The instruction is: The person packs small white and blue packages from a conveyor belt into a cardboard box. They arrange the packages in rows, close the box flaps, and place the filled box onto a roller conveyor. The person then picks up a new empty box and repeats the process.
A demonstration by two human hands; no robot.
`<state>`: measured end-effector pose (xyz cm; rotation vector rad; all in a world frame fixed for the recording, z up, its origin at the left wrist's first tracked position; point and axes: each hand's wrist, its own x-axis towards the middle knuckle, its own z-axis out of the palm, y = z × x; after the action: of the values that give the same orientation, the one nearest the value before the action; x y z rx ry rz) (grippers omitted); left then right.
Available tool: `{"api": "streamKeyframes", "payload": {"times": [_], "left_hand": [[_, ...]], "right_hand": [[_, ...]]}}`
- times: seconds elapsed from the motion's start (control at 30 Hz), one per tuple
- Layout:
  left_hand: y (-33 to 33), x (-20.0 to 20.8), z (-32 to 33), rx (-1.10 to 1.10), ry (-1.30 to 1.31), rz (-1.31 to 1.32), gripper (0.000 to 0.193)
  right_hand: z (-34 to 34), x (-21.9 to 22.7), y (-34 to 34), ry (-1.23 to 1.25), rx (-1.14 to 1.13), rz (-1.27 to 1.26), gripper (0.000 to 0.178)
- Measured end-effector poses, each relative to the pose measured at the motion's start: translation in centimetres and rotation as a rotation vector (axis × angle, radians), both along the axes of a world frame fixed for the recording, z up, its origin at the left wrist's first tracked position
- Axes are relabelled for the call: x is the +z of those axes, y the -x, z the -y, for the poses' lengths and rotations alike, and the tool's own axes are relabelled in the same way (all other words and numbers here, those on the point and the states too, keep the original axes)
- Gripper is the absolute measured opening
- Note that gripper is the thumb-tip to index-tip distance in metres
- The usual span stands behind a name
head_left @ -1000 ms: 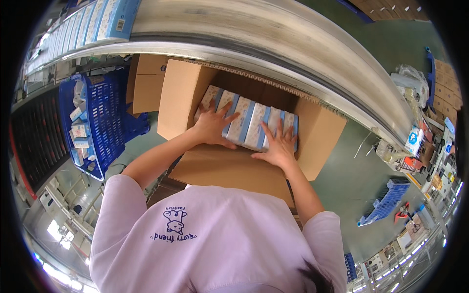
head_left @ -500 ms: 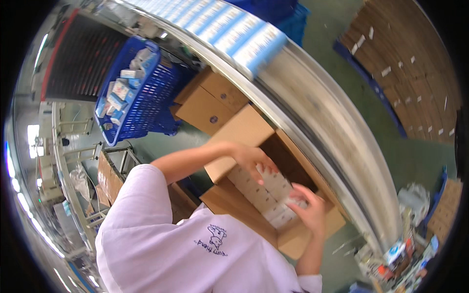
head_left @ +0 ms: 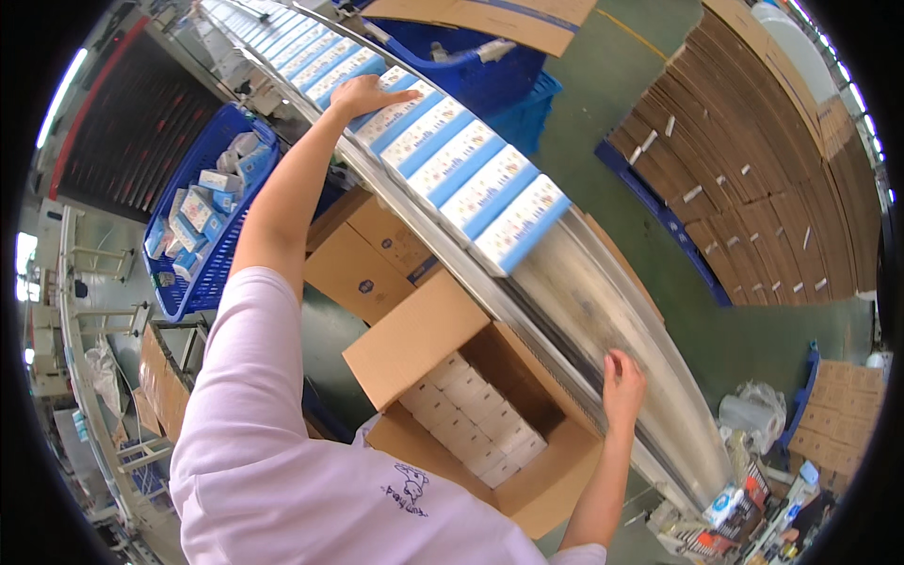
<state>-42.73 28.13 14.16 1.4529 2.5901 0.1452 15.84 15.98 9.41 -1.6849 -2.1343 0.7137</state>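
Near, the open carton (head_left: 490, 424) sits part-filled with white packs. The right hand (head_left: 623, 377) rests open on the conveyor's (head_left: 603, 301) edge. Farther left, the left hand (head_left: 363, 94) lies flat, ungripping, on the blue-and-white packs (head_left: 443, 160); gathering a row comes next, I'd judge.

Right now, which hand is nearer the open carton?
Right. The right hand rests on the conveyor edge just beside the open carton; the left hand is far up the line, on the boxes.

Bright, even light, sharp, fisheye warp w/ black rim
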Motion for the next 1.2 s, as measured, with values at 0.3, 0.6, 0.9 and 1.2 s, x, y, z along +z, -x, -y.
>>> {"api": "streamKeyframes", "payload": {"times": [0.3,0.6,0.9,1.2], "left_hand": [[-25.6,-2.0,6.2,-0.435,-0.032,0.465,0.103],[-29.9,5.0,14.5,-0.528,-0.516,0.928,0.083],[-31.3,-10.7,25.2,-0.445,0.194,0.669,0.106],[-33.8,-10.9,23.7,-1.340,0.262,-0.101,0.114]], "right_hand": [[-1.1,2.3,-1.7,0.183,-0.641,-0.030,0.072],[9.7,8.8,-6.5,-0.440,-0.630,-0.365,0.070],[20.9,-1.7,-2.6,0.259,-0.607,-0.079,0.084],[17.2,-4.2,0.4,0.092,0.028,0.641,0.099]]}}
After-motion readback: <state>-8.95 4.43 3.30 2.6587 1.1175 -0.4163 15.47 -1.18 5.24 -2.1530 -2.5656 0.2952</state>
